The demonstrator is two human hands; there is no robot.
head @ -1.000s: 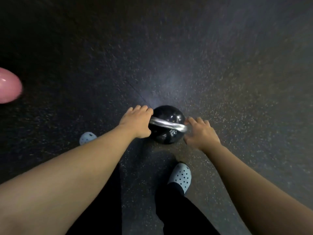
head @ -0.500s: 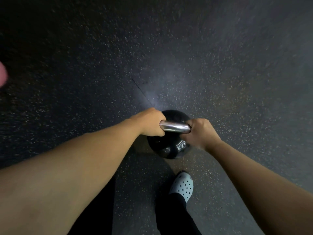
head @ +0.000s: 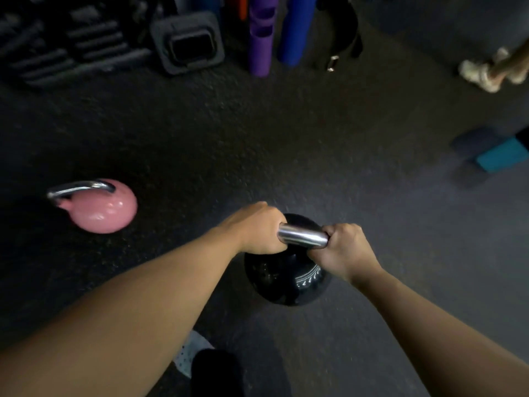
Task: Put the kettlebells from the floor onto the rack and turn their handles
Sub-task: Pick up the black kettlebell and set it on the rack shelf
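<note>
The black kettlebell point(head: 286, 270) hung below the person's two fists, low in the middle of the view, its round body under the steel handle point(head: 303, 236). The left hand point(head: 259, 229) was clenched round the left end of that handle and the right hand point(head: 342, 252) round the right end, knuckles up, with a short bare stretch of bright bar between them. Both arms reached down almost straight. Sharing the bar that way likely spread a heavy load over both arms and kept the ball from swinging. Whether the bell was clear of the floor point(head: 286, 144) could not be told for certain, though it looked lifted.

A pink kettlebell point(head: 100, 209) lay tipped on its side on the floor well to the left, handle pointing left, so it probably remained to be collected. No rack could be made out plainly; dark shelving at upper left was too blurred to name. Purple and blue rolls point(head: 274, 32) stood upright at the top, near a black tray point(head: 189, 41). A teal block point(head: 501, 156) sat far right. I judged the carry to be the step in hand, with the setting down and the handle turn yet to come.
</note>
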